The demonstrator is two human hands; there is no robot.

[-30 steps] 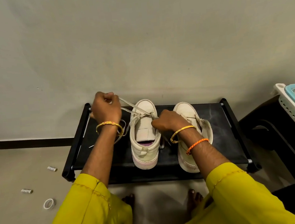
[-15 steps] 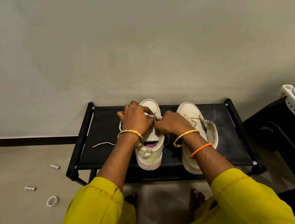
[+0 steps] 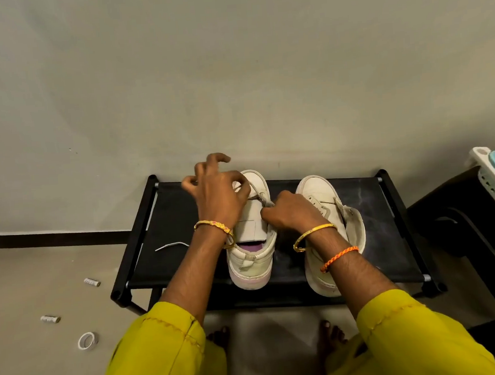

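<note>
Your right hand (image 3: 290, 213) pinched the lace (image 3: 260, 195) on the shoe (image 3: 253, 264); your left hand (image 3: 217, 196), at 10 o'clock, pinched it too, other fingers loose.

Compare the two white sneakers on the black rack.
The sneaker being laced has the left hand and right hand pinching its lace; the other sneaker is held by neither. The first shows a purple insole and pinkish sole; the other's sole is cream. Both are off-white, toes toward the wall.
</note>
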